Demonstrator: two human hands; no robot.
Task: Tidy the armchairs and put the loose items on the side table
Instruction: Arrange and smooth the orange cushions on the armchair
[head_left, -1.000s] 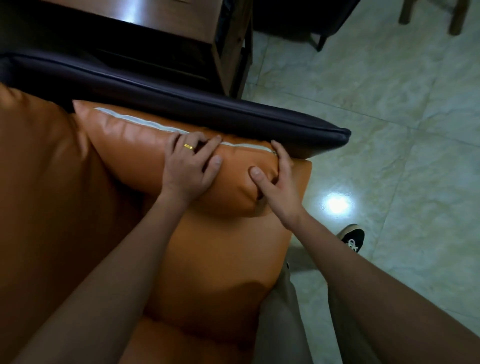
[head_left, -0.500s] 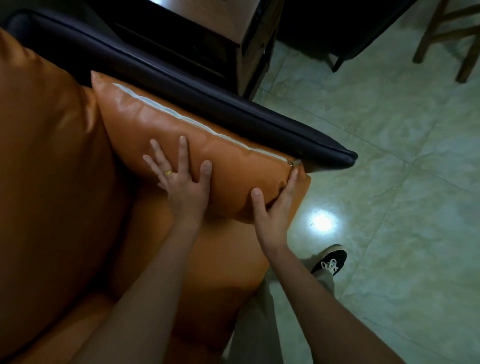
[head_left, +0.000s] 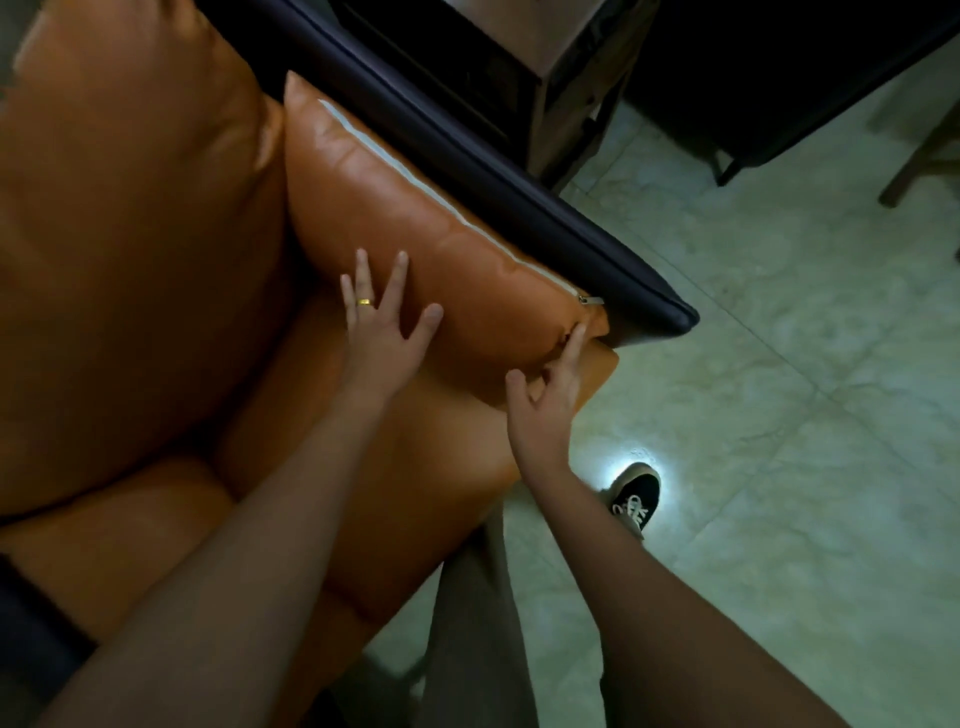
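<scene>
An orange leather cushion (head_left: 415, 218) with a white zip along its top edge leans against the dark armrest (head_left: 519, 192) of an orange armchair (head_left: 130, 234). My left hand (head_left: 382, 325), wearing a gold ring, presses flat on the cushion's lower side with fingers spread and straight. At the cushion's front corner, near the zip pull, my right hand (head_left: 548, 389) touches the leather with an extended index finger, the other fingers loosely curled. Neither hand grips anything. A wooden side table (head_left: 545, 62) stands just beyond the armrest, only its corner showing.
Pale green tiled floor (head_left: 779, 364) fills the right side, with a bright light reflection by my black shoe (head_left: 636, 493). A dark piece of furniture (head_left: 779, 78) and a wooden chair leg (head_left: 914, 161) stand at the upper right.
Both hands have slid down from the cushion's top to its lower side. My left fingers straightened out flat, and my right hand let go of the corner and now only touches it.
</scene>
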